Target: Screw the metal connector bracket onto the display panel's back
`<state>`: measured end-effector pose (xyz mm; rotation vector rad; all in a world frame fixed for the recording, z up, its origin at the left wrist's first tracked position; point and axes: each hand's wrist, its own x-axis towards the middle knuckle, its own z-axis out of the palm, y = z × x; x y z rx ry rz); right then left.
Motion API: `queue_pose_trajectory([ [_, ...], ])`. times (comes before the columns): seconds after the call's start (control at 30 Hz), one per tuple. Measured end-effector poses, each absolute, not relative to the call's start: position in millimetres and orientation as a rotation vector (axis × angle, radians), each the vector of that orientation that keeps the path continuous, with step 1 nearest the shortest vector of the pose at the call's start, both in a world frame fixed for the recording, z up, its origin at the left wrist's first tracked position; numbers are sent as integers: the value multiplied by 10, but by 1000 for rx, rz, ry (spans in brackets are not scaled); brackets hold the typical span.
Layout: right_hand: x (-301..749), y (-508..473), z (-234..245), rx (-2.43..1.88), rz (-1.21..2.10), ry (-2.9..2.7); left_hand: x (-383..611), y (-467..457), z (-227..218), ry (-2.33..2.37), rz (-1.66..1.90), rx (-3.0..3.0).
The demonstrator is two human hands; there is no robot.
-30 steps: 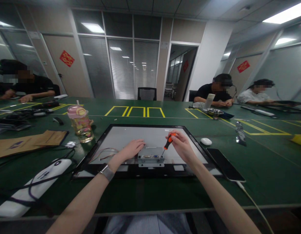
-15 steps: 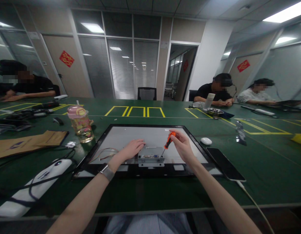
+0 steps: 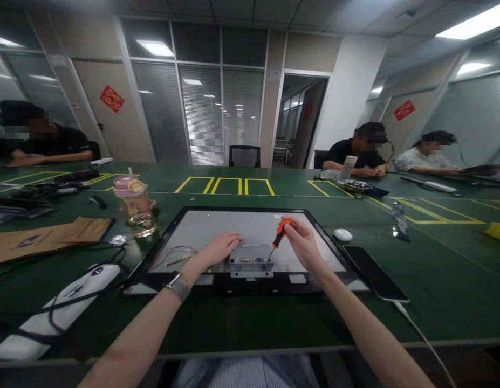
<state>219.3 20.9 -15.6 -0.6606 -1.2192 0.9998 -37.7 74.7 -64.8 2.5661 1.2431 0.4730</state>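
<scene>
A flat display panel (image 3: 193,226) with a black frame lies back side up in front of me. Near its front edge sits a metal bracket (image 3: 252,274) with video ports in it. My right hand (image 3: 301,237) grips an orange and black screwdriver (image 3: 279,235) by the handle, tilted, its tip down at the right end of the bracket. My left hand (image 3: 221,248) rests palm down on the panel beside the bracket's left side, fingers stretched out. Thin loose wires (image 3: 175,256) lie on the panel left of that hand.
Right of the panel are a white mouse (image 3: 342,235) and a phone (image 3: 375,273) on a cable. To the left stand a pink-lidded bottle (image 3: 134,207), a brown paper bag (image 3: 39,240) and a white power strip (image 3: 59,312) with a black cord. Several people sit across the green table (image 3: 241,328).
Hardly anything differs. Both hands and the screwdriver hold the same places, and the whole view has shifted very slightly.
</scene>
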Motion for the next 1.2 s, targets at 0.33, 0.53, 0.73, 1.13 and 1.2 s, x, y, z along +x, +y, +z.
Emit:
queue_pose_trajectory([
  [0.33, 2185, 143, -56, -496, 1225, -1166, -383, 738, -647, 1240, 484, 2563],
  [0.53, 2203, 169, -98, -469, 1251, -1131, -392, 740, -652, 1256, 473, 2529],
  [0.73, 2203, 165, -87, -472, 1286, -1150, -397, 744, -667, 1248, 489, 2546],
  [1.13, 2197, 137, -52, -503, 1307, -1148, -373, 724, -625, 1260, 481, 2542],
  [1.2, 2196, 136, -43, -497, 1311, -1153, -375, 728, -630, 1257, 481, 2540],
])
